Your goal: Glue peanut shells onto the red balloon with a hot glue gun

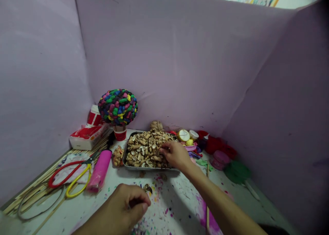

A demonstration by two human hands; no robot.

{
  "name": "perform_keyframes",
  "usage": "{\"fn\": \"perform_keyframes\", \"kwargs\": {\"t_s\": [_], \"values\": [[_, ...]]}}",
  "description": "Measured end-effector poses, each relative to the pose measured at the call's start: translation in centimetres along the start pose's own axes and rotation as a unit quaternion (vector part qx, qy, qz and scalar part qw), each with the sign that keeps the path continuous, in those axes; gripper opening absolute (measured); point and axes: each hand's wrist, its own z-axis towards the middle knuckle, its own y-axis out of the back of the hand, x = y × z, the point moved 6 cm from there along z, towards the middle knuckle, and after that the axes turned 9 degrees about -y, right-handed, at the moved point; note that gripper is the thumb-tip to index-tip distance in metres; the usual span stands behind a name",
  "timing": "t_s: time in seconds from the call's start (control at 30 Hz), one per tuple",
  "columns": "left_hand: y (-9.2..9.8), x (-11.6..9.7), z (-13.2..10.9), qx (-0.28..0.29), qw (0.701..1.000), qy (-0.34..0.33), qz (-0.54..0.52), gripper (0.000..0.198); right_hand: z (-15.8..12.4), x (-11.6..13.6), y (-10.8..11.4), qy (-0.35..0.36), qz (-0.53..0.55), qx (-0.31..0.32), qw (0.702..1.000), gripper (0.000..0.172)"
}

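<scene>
Two bare hands work over a paint-flecked surface walled in by pale purple panels. The right hand reaches over the right part of a metal tray, set toward the back edge of the surface and heaped with peanut shells. Its fingers bend down among the shells, thumb close to the fingertips (whether a shell is pinched there cannot be told). The left hand hangs near the front edge, fingers curled, thumb tip close beside the index fingertip; any small item between them is hidden. Shell fragments lie just beyond it, in front of the tray.

A clump of nuts or shells sits just beside the tray's left end. Behind it, a ball of multicolored lumps stands over a red cup. Toward the left edge are a red-and-white box, scissors with one red and one yellow handle, a pink roll and thin wooden sticks. Twine rests behind the tray; toward the right edge are a pink container and a green round object with a pale handle.
</scene>
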Motion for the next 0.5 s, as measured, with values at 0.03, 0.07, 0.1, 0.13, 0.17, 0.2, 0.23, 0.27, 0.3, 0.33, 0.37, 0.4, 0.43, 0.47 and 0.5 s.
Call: {"fn": "perform_keyframes", "kwargs": {"t_s": [0.03,0.07,0.1,0.13,0.17,0.2,0.23,0.27,0.3,0.33,0.37,0.4,0.43,0.47,0.5], "values": [[0.2,0.1,0.0,-0.012,1.0,0.004,-0.009,0.022,0.0,0.3,0.0,0.001,0.029,0.009,1.0,0.026],[0.4,0.2,0.1,-0.03,0.999,0.006,-0.019,0.023,-0.2,0.6,0.0,0.005,0.062,0.023,0.998,0.026],[0.8,0.2,0.2,-0.056,0.998,0.009,-0.033,0.024,-0.6,1.0,-0.1,0.01,0.097,0.044,0.994,0.026],[1.3,0.2,0.2,-0.089,0.995,0.009,-0.05,0.024,-1.1,1.3,-0.2,0.016,0.134,0.07,0.988,0.024],[1.9,0.2,0.2,-0.126,0.99,0.008,-0.068,0.025,-1.9,1.8,-0.5,0.023,0.172,0.099,0.98,0.023],[2.4,0.1,0.1,-0.161,0.983,0.005,-0.083,0.026,-2.9,2.2,-0.8,0.029,0.21,0.13,0.969,0.021],[2.9,0.0,0.0,-0.192,0.977,0.006,-0.095,0.028,-3.9,2.7,-1.2,0.036,0.245,0.158,0.956,0.02],[3.3,-0.1,-0.1,-0.215,0.971,0.007,-0.104,0.029,-5.0,3.3,-1.6,0.043,0.279,0.182,0.942,0.02],[3.5,-0.2,-0.2,-0.228,0.968,0.008,-0.109,0.03,-6.1,3.8,-1.9,0.049,0.308,0.204,0.928,0.019],[3.6,-0.3,-0.3,-0.233,0.966,0.007,-0.113,0.031,-7.1,4.3,-2.3,0.053,0.333,0.221,0.915,0.018],[3.6,-0.5,-0.3,-0.231,0.966,0.002,-0.12,0.029,-8.0,4.7,-2.7,0.056,0.352,0.237,0.904,0.018],[3.5,-0.7,-0.2,-0.222,0.967,-0.008,-0.128,0.027,-8.8,5.0,-3.1,0.057,0.365,0.251,0.895,0.017],[3.3,-0.9,-0.2,-0.205,0.969,-0.019,-0.139,0.024,-9.5,5.3,-3.4,0.057,0.374,0.261,0.888,0.017],[3.0,-1.0,-0.1,-0.183,0.971,-0.027,-0.152,0.023,-10.0,5.5,-3.7,0.056,0.378,0.268,0.884,0.017],[2.7,-1.0,0.0,-0.161,0.972,-0.029,-0.167,0.022,-10.4,5.6,-3.9,0.055,0.379,0.271,0.883,0.016]]}}
